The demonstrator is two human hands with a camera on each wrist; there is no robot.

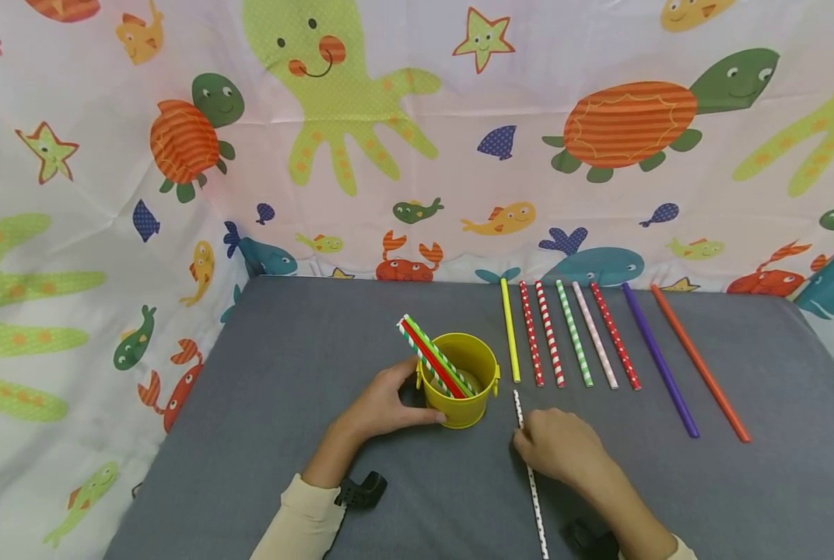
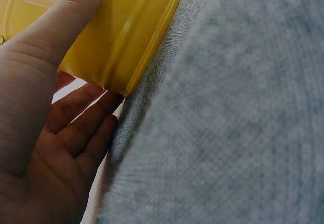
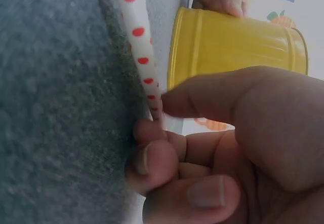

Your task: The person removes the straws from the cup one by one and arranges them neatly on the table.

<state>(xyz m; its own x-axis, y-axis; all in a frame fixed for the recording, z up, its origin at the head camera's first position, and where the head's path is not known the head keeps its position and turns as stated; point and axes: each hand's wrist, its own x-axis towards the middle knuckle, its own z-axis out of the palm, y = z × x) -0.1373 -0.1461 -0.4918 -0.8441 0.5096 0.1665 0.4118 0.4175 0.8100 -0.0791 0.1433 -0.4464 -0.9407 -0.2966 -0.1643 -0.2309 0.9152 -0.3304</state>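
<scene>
A small yellow bucket (image 1: 463,414) with side handles stands upright on the grey cloth. My left hand (image 1: 380,403) holds it from the left, thumb in front and fingers round the far side; the left wrist view shows the thumb across the bucket wall (image 2: 126,31). Several straws (image 1: 436,359), green, red and striped, lean inside toward the left rim. To the right of the bucket, a white straw with red dots (image 3: 138,31) lies along the cloth. Its middle is pinched between thumb and curled fingers of my right hand (image 1: 560,447).
Behind and right of my right hand lies a spread row of straws: yellow (image 1: 510,330), several dotted or striped ones (image 1: 583,334), purple (image 1: 660,360) and orange (image 1: 700,364). A sea-animal printed curtain (image 1: 417,101) borders the table at the back and left.
</scene>
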